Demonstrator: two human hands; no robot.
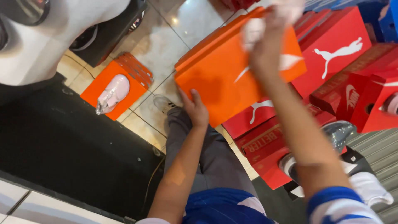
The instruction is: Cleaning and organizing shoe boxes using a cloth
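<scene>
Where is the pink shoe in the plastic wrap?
In the head view, the wrapped pink shoe lies on a small orange box on the tiled floor, left of the left hand.

This is a shoe shop, or its stock area. Red shoe boxes lie stacked and tumbled across a glossy tiled floor, with more blue boxes behind. A pale pink shoe wrapped in clear plastic rests on an orange box, and another wrapped shoe lies among the red ones. A dark mat covers part of the floor.
</scene>
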